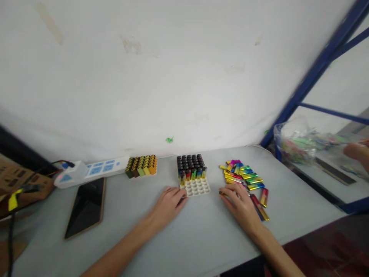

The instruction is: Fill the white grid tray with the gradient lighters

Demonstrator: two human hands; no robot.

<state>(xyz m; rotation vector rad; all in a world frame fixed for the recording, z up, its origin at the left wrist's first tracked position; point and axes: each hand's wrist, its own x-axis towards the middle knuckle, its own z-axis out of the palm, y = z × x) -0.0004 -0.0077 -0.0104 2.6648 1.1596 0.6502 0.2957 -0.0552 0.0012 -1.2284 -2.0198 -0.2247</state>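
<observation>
A white tray (198, 187) with round holes stands in front of me. Upright lighters (190, 164) with black tops fill its back rows, and one stands at the left of a nearer row. At the tray's near left corner, my left hand (170, 202) is closed, thumb and fingertips on the edge. My right hand (240, 204) lies to the right of the tray, fingers pinched on a lighter whose dark end (221, 193) shows at the fingertips. Just beyond it is a loose pile of shiny coloured lighters (245, 175), some partly hidden by the hand.
A second block of yellow, orange and dark lighters (141, 165) sits to the left, beside a white power strip (100, 168). A dark tablet or phone (86, 207) lies nearer. At right, a blue frame (288, 111) borders another surface with a plastic bag (296, 142) and another person's hand (357, 154).
</observation>
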